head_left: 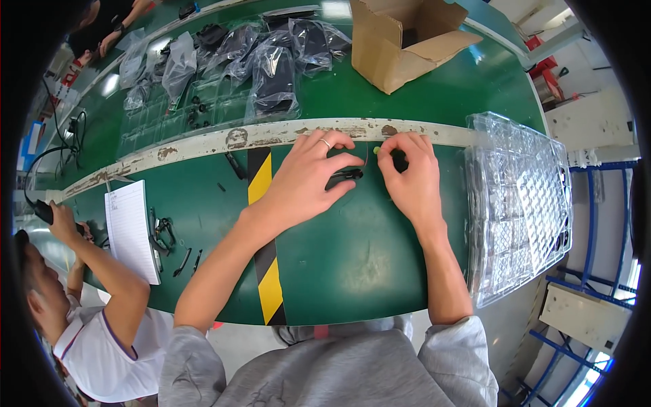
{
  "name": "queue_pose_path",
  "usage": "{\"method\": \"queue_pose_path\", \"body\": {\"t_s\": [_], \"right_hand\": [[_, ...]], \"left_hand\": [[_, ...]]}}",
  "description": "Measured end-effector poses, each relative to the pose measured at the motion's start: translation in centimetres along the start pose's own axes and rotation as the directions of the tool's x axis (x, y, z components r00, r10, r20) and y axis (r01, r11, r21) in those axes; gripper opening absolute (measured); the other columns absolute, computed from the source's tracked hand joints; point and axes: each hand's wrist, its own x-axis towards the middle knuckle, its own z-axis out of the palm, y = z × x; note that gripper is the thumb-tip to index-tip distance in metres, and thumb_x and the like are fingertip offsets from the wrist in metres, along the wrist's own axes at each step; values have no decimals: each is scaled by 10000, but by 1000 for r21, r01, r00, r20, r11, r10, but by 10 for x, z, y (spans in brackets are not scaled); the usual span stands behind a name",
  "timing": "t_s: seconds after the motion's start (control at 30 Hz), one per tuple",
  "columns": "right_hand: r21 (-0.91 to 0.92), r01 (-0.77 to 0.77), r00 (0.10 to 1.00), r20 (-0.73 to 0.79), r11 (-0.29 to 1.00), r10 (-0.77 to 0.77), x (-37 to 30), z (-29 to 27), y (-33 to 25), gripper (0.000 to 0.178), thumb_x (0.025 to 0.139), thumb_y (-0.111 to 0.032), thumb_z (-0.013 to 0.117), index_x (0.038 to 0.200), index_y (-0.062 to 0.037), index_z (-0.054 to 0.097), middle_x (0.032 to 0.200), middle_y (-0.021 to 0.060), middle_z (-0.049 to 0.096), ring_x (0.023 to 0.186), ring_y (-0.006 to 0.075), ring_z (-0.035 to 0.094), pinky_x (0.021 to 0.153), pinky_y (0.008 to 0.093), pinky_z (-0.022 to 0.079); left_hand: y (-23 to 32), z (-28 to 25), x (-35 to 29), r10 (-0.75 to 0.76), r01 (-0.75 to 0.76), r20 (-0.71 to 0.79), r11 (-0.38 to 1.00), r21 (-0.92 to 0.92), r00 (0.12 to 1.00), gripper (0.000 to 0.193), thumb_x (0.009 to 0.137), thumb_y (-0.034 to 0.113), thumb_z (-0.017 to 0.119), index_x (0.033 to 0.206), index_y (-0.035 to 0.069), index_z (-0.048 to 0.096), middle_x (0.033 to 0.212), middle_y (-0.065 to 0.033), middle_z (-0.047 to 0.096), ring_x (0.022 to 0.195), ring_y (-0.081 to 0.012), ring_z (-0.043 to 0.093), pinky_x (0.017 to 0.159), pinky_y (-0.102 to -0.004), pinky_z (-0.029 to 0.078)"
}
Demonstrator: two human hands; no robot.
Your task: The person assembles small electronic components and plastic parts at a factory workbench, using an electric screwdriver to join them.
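Over the green tabletop, my left hand, with a ring on one finger, curls its fingers and thumb around a small black elongated part. My right hand is closed in a pinch just to the right of it. A tiny yellow-green piece shows at its thumb and fingertips. Between the two hands a thin dark strand can be made out, too fine to name. Both hands are near the worn white ledge that crosses the bench.
Stacked clear plastic trays stand at the right. Behind the ledge are bagged black parts and an open cardboard box. Left of the striped tape lie a notebook and loose black pieces; a co-worker sits there.
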Motion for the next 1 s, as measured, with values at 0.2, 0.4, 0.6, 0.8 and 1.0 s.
{"method": "queue_pose_path", "body": {"t_s": [0.2, 0.4, 0.6, 0.8, 1.0], "right_hand": [[-147, 172, 984, -16, 974, -176, 0, 5, 3, 79, 799, -21, 697, 858, -14, 646, 959, 101, 641, 960, 315, 562, 847, 405, 473], [-130, 194, 980, -30, 972, -199, 1, 7, 2, 79, 800, -25, 704, 844, -14, 640, 950, 101, 642, 950, 322, 567, 839, 408, 472], [-128, 195, 976, -76, 973, -205, 4, 11, -1, 83, 814, -35, 711, 868, -29, 648, 948, 111, 650, 957, 323, 581, 862, 401, 475], [196, 151, 988, -41, 969, -146, -5, 7, -19, 194, 874, -51, 688, 1062, -27, 644, 982, 98, 698, 910, 218, 610, 854, 341, 480], [324, -95, 986, 158, 941, 45, -11, 13, -38, 352, 875, -32, 705, 1204, -15, 585, 817, 38, 688, 749, 133, 575, 815, 303, 483]], "left_hand": [[-2, 5, 2, -20, 18, -60, 999, -33, 998, 198, 834, 97, 725, 1031, 85, 706, 1059, -41, 626, 1051, -259, 567, 960, -394, 445], [-3, 3, 5, -210, 142, -144, 915, -377, 967, 231, 883, 61, 698, 1112, 49, 671, 926, -60, 659, 832, -194, 647, 752, -324, 522], [-13, 9, 12, -493, 202, -103, 527, -826, 864, 246, 915, 35, 688, 1157, 27, 647, 925, -44, 652, 758, -82, 629, 654, -216, 500], [-9, 16, -3, -428, 173, -169, 650, -740, 888, 272, 880, -14, 712, 1143, 20, 649, 892, -43, 628, 734, -88, 612, 655, -229, 504], [-10, 18, -1, -355, 123, -210, 720, -682, 911, 313, 828, -60, 732, 1120, 27, 661, 963, -50, 614, 729, -94, 594, 643, -229, 494]]}}
